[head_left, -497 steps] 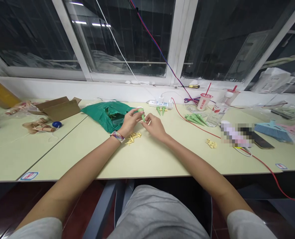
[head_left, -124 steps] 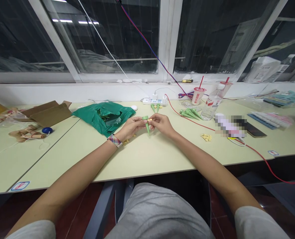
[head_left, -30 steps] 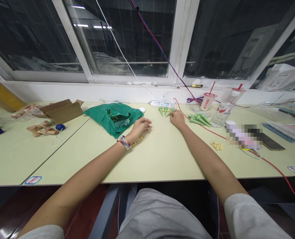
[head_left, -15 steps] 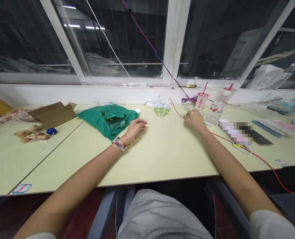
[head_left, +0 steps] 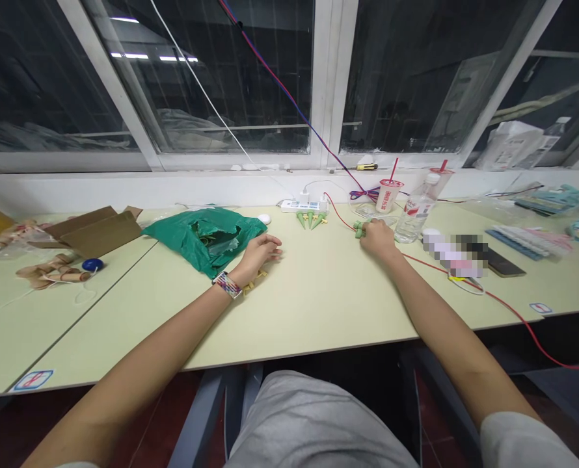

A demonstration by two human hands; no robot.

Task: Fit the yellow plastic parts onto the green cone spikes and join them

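Note:
My left hand (head_left: 257, 257) hovers over the table beside a torn green plastic bag (head_left: 196, 234), its fingers loosely bent and apart, nothing visible in them. Small yellow plastic taps (head_left: 254, 285) lie by its wrist, partly hidden. My right hand (head_left: 378, 239) is closed at the fingertips on a small green plastic piece (head_left: 358, 229), within a cluster of similar ones; the fingers partly cover it. Between the hands, farther back, several green cone-shaped watering spikes (head_left: 311, 220) with yellow taps lie in a row.
A power strip (head_left: 294, 206) stands behind the spikes. Right of my right hand are a water bottle (head_left: 415, 211), a paper cup (head_left: 388, 195) and a phone (head_left: 499, 259). A red cable (head_left: 430, 265) runs under my right arm. Left are a cardboard box (head_left: 92, 234) and wooden toys (head_left: 55, 270).
The view has shifted slightly. More of the green pieces shows at my right fingertips. My left hand stays nearly in place.

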